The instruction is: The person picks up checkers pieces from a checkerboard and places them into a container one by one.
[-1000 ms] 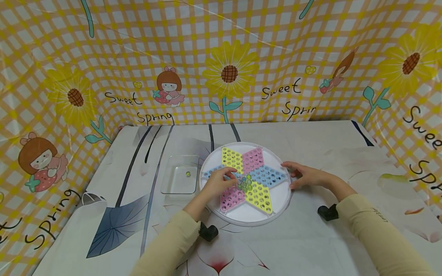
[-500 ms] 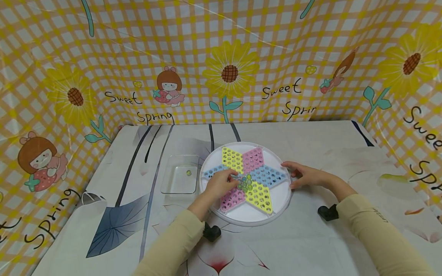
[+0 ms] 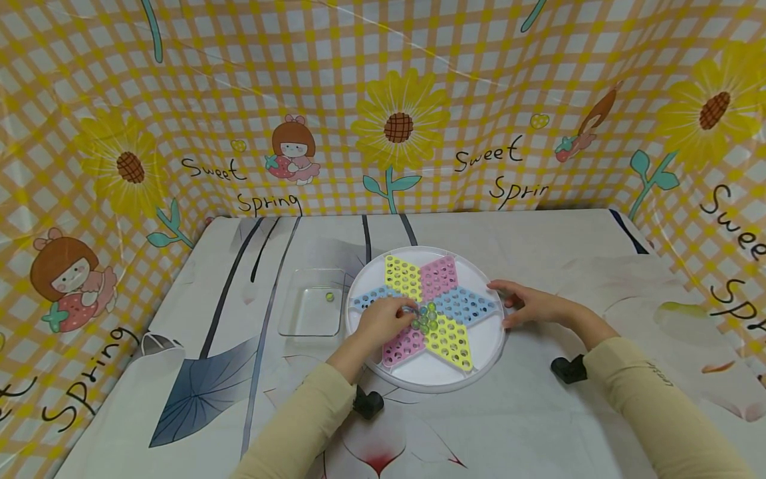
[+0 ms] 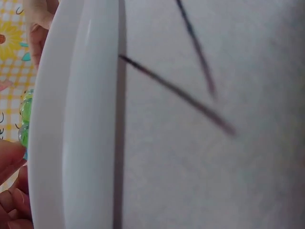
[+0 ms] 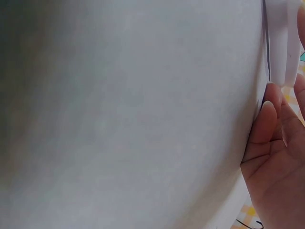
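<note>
A round white Chinese checkers board with a pink, yellow and blue star of holes lies on the table. Several green and clear glass marbles cluster at its middle. My left hand reaches over the board's left side, thumb and fingers bent together in a pinch on a marble beside that cluster; the pinched marble is mostly hidden by the fingertips. In the left wrist view, green marbles show just past those fingertips. My right hand rests at the board's right rim, fingers and thumb spread along it.
Left of the board stands a clear square box with one yellow-green marble inside. A patterned white cloth covers the table. Behind it rises a yellow checked curtain.
My left hand has shifted slightly right and inward, its fingertips drawing closer together near the marble cluster. The marble in the box has rolled a little away and right. My right hand has stayed put.
</note>
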`<state>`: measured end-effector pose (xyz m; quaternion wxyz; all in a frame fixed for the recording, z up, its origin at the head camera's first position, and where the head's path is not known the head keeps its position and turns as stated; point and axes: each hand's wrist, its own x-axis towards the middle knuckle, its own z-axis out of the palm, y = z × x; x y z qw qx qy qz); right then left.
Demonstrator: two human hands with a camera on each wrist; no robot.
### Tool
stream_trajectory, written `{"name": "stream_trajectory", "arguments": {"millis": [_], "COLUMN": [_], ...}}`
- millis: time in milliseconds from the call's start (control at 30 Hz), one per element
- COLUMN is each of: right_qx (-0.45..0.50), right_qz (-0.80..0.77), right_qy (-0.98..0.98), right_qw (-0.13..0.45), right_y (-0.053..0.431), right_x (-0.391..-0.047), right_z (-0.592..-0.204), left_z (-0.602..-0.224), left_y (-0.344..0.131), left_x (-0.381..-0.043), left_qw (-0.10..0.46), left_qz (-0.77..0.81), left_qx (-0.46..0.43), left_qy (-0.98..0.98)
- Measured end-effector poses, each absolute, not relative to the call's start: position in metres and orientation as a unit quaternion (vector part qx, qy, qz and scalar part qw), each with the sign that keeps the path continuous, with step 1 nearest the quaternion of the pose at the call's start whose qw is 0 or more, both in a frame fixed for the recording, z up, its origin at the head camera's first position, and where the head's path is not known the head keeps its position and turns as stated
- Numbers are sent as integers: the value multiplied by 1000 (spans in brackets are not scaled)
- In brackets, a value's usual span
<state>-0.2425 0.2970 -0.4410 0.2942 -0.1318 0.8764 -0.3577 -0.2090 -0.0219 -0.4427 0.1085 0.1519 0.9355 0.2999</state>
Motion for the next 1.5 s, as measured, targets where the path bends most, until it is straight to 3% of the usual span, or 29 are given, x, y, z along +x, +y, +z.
{"name": "stream_trajectory", "arguments": {"millis": [667, 1100, 1500], "right_qx": [-145, -142, -144], "right_qz": [-363, -360, -361], "right_qy": [874, 875, 874], "right_qw": [290, 292, 292], "right_y": [296, 295, 296], "right_x": [-242, -241, -241], "right_z": [-440, -439, -439], "left_z": [-447, -444, -433], "left_y": [-21, -26, -32], "left_x": [-211, -209, -208], "left_qw": [104, 92, 41], "left_qz": [294, 378, 445], "left_qx": [146, 144, 131], "left_qy": [939, 910, 885]}}
